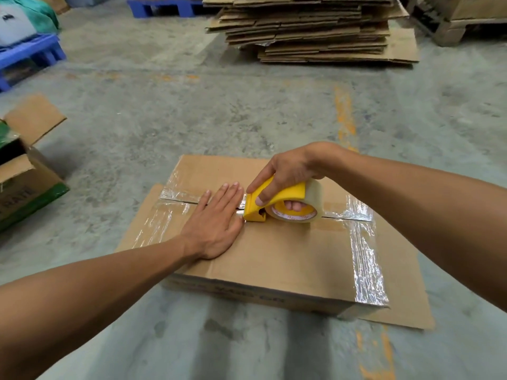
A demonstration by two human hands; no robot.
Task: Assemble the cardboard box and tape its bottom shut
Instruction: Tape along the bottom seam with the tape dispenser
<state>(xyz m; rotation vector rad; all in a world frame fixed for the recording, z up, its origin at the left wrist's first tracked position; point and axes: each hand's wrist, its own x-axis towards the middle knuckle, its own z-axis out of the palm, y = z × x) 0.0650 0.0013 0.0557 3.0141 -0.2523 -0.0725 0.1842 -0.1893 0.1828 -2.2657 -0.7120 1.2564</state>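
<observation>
The box [274, 250] lies on the concrete floor [192, 105] with its bottom flaps turned up and folded shut, resting on a flat sheet of cardboard [406, 283]. Shiny tape [365, 256] already crosses the flaps near the right end, and more covers the left end, so the seam down the middle seems to be what remains.

The left hand [216, 223] lies flat and open, palm down, across the seam just left of the dispenser [263, 201]; it grips nothing, and probably presses the flaps level and pins the tape end so the strip can be drawn taut. The right hand [288, 174] is closed around the yellow dispenser, its fingers hooked through the core of the roll [299, 209] and its thumb on the side. The dispenser's front end sits on the seam, touching the left fingertips, with the roll trailing to the right.

Judging by this, the centre seam is part-way taped. Flattened cartons [315, 28] are stacked well beyond.
</observation>
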